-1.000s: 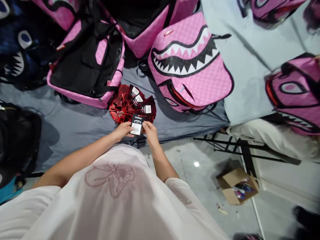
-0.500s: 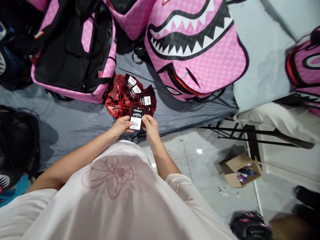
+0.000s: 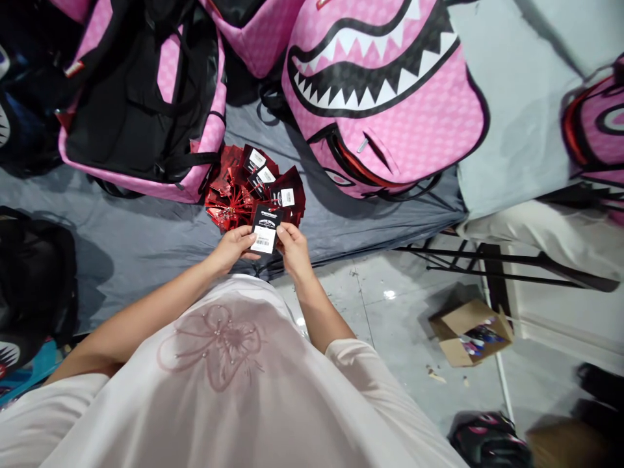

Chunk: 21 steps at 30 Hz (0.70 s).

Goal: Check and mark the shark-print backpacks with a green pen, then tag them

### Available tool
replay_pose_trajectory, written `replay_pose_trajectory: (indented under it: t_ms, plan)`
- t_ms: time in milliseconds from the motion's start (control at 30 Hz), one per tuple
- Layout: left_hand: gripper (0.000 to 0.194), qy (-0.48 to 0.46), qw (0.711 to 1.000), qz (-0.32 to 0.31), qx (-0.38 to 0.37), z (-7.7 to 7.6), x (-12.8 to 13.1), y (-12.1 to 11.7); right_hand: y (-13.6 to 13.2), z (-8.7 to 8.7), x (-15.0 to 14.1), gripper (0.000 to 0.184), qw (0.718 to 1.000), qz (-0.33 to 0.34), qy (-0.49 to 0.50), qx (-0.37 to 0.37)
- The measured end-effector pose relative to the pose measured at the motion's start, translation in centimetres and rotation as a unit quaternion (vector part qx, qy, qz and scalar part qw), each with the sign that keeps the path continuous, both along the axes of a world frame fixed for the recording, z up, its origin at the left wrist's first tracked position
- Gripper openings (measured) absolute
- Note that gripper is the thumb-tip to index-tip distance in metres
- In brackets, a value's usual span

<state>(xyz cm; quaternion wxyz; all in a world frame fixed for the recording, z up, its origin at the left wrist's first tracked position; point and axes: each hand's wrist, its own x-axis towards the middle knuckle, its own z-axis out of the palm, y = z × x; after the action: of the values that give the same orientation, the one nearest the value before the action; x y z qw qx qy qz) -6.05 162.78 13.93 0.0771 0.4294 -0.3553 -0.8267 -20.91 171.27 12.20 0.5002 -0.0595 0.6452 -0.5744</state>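
Note:
Between my two hands is a black hang tag (image 3: 266,231) with white print and a white barcode sticker. My left hand (image 3: 235,248) pinches its left edge, and my right hand (image 3: 294,247) grips the right edge. Just beyond it, a fanned pile of red and black hang tags (image 3: 233,192) with red strings lies on the grey cloth (image 3: 160,224). Several of the tags carry white stickers. Right of the pile lies a pink backpack (image 3: 404,123) with a toothed-mouth print and a front pocket partly unzipped.
A pink backpack (image 3: 131,123) lies black back panel up at the left. Black bags (image 3: 34,279) sit at the far left edge. Another pink bag (image 3: 597,130) is at the right. On the tiled floor stands an open cardboard box (image 3: 453,338) near black table legs (image 3: 517,257).
The tag tilts slightly in my fingers; both hands keep their grip on it. The view has shifted a little, and the rest stays as it was.

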Motion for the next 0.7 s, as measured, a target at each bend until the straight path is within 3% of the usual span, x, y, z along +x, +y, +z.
replay_pose_trajectory:
  t_ms: [100, 233, 300, 367, 433, 567, 633, 700]
  plan:
    - [0.064, -0.001, 1.0, -0.004, -0.004, 0.0, -0.2, 0.2, 0.0, -0.1, -0.1, 0.05, 0.999, 0.003, 0.032, 0.03]
    - [0.052, -0.03, 0.999, -0.013, -0.042, 1.9, 1.5, -0.8, 0.2, 1.2, -0.5, 0.048, 0.997, -0.009, 0.069, 0.038]
    - [0.045, -0.062, 0.995, -0.009, -0.077, 3.2, 4.2, -3.0, 0.2, 0.9, -1.2, 0.045, 0.996, -0.012, 0.085, 0.029]
    - [0.044, -0.106, 0.987, 0.005, -0.12, 4.7, 8.3, -6.1, -0.1, -0.6, -2.2, 0.046, 0.996, 0.007, 0.093, 0.018]
    - [0.046, -0.163, 0.971, 0.036, -0.171, 6.3, 13.2, -9.5, -0.5, -2.6, -2.9, 0.052, 0.987, 0.022, 0.135, 0.083]
    - [0.043, -0.294, 0.897, 0.124, -0.307, 8.1, 21.0, -16.7, 0.1, -5.5, -4.3, 0.062, 0.969, 0.048, 0.174, 0.167]
    - [0.038, -0.342, 0.844, 0.146, -0.386, 8.2, 22.5, -20.7, 0.3, -5.8, -5.3, 0.062, 0.955, 0.06, 0.217, 0.191]
    - [0.035, -0.372, 0.792, 0.146, -0.462, 8.1, 22.5, -24.8, -0.4, -5.2, -6.5, 0.056, 0.923, 0.064, 0.303, 0.227]
